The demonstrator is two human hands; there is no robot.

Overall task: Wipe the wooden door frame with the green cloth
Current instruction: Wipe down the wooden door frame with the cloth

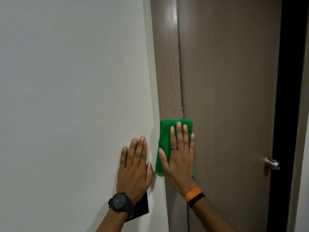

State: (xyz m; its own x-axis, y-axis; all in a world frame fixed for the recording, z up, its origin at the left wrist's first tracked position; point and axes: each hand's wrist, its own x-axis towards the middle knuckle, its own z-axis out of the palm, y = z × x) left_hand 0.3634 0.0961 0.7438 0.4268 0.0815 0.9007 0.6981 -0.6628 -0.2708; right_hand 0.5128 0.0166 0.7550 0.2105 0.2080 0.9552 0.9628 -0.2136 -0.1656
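The wooden door frame point(167, 64) runs as a brown vertical strip between the white wall and the door. A folded green cloth point(164, 131) lies flat against the frame at about handle height. My right hand point(179, 156) presses on the cloth with fingers spread and pointing up, covering most of it; a ring and an orange and black wristband show. My left hand point(135, 166) rests flat on the white wall just left of the frame, fingers apart, holding nothing, with a black watch on the wrist.
The brown door point(230, 97) stands right of the frame, with a metal handle point(271, 163) at its right edge beside a dark gap point(289, 81). A black wall plate point(140, 210) sits partly under my left wrist. The white wall point(66, 97) fills the left.
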